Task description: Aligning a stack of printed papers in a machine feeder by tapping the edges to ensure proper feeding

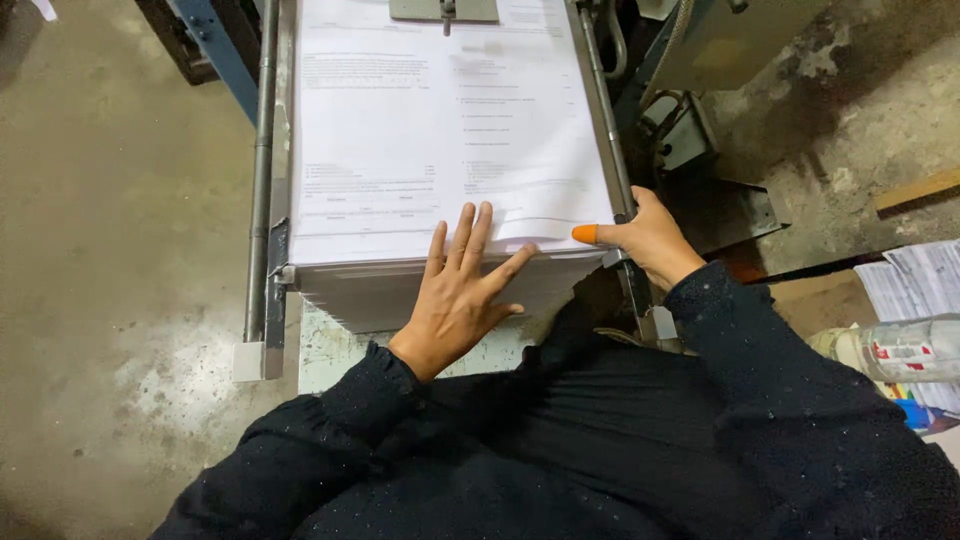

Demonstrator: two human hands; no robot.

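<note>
- Paper stack [440,150] — a thick pile of printed white sheets lying on a machine's delivery table, its near edge facing the person and its side edges held between two metal side rails [262,170].
- Left hand [458,292] — fingers spread, palm down, laid flat on the top sheet at the near edge of the pile; the fingertips point away from the body and the thumb angles towards the right corner.
- Right hand [648,240] — placed at the near right corner of the pile, beside the right rail; an orange rubber finger cot [586,234] covers the fingertip that touches the sheet edge. The other fingers are curled out of sight, so whether a sheet is actually pinched cannot be told.
- Step in hand, as judged — the top sheets appear to be steadied by the flat hand while the capped fingertip finds the corner, as in counting off or lifting a portion of the pile.
- What the next move would call for — a light, frictional push at the corner to separate a few sheets, with steady downward pressure kept on the rest so the pile does not skew between the rails.
- Surroundings — stained concrete floor [110,300] to the left; loose printed sheets [925,275] and a clear plastic bottle [895,350] at the right, well apart from the pile.
</note>
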